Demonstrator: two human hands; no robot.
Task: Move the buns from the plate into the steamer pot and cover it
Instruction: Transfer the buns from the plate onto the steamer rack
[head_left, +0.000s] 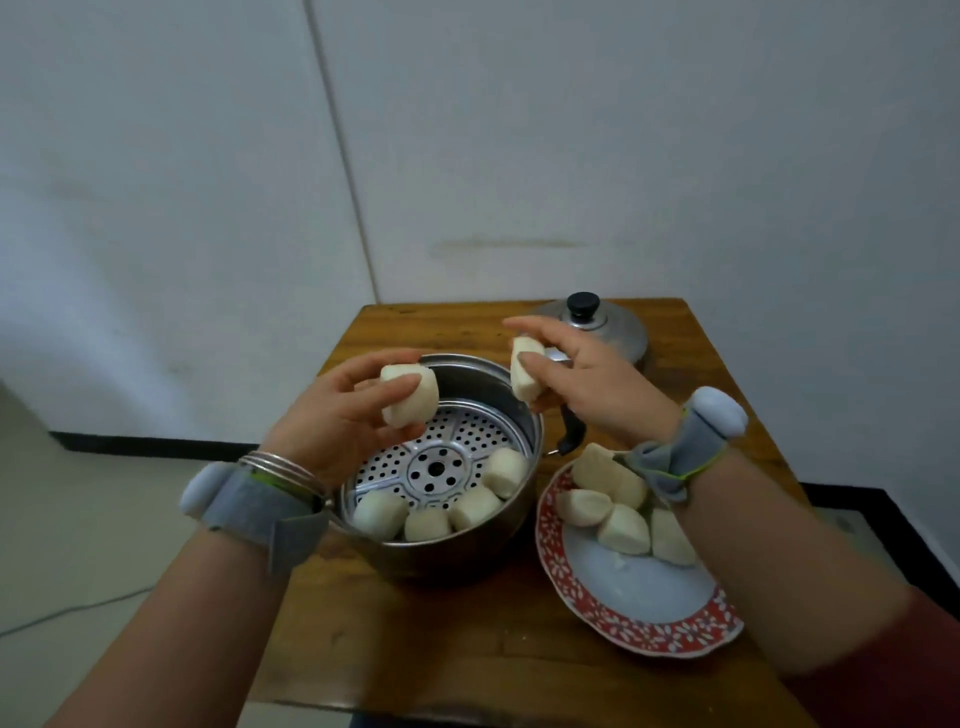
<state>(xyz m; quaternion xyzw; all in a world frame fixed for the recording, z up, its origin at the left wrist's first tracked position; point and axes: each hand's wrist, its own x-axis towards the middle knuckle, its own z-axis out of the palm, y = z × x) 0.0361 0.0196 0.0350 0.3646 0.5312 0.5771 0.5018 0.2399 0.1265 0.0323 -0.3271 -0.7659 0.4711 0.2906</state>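
So your left hand (332, 415) gripped one bun (409, 395) and your right hand (587, 374) pinched another (524, 376), both over the steamer pot (457, 558). Plate (639, 618) under your right wrist, lid (597, 325) just beyond your right hand.

We've one head-worn view, close above the wooden table (467, 639), angled forward and down toward the wall (571, 130).

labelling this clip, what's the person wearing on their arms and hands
Bare hands, no gloves. Each wrist carries a grey fabric strap with a pale rounded pod: left, right, the right edged with yellow-green thread. Thin metal bangles sit on the left wrist.
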